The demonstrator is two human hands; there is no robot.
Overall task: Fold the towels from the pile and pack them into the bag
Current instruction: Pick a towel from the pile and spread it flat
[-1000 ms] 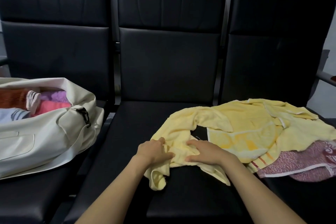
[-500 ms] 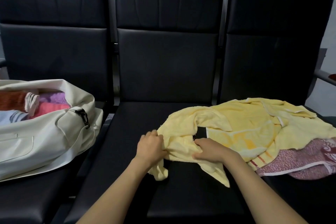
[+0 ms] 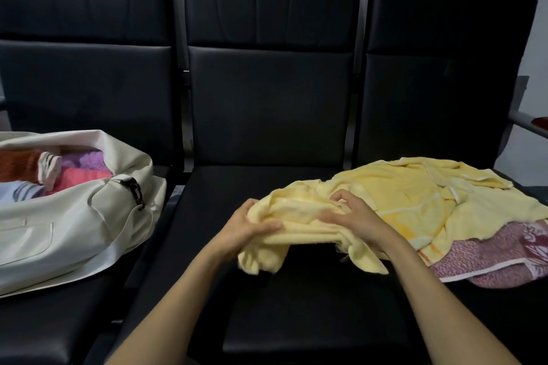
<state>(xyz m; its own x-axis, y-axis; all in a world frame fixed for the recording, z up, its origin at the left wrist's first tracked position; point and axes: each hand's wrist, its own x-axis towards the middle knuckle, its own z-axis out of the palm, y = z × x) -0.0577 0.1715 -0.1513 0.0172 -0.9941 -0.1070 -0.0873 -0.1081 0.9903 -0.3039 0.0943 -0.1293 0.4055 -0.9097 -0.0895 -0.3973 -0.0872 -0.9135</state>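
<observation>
Both hands have risen since 0.5 s ago; the bunched towel end is now lifted off the seat, and the dark gap in the cloth has closed. Left hand (image 3: 246,228) grips the left end of the yellow towel (image 3: 415,195), fingers and thumb curled round it. Right hand (image 3: 353,216) pinches a fold just beside, fingers curled into the cloth. One corner hangs below the hands over the middle seat (image 3: 267,181). Rest of the towel trails right, lying over a red towel (image 3: 489,255). Bag (image 3: 74,231) on the left seat, open, well apart, folded towels (image 3: 80,175) inside.
</observation>
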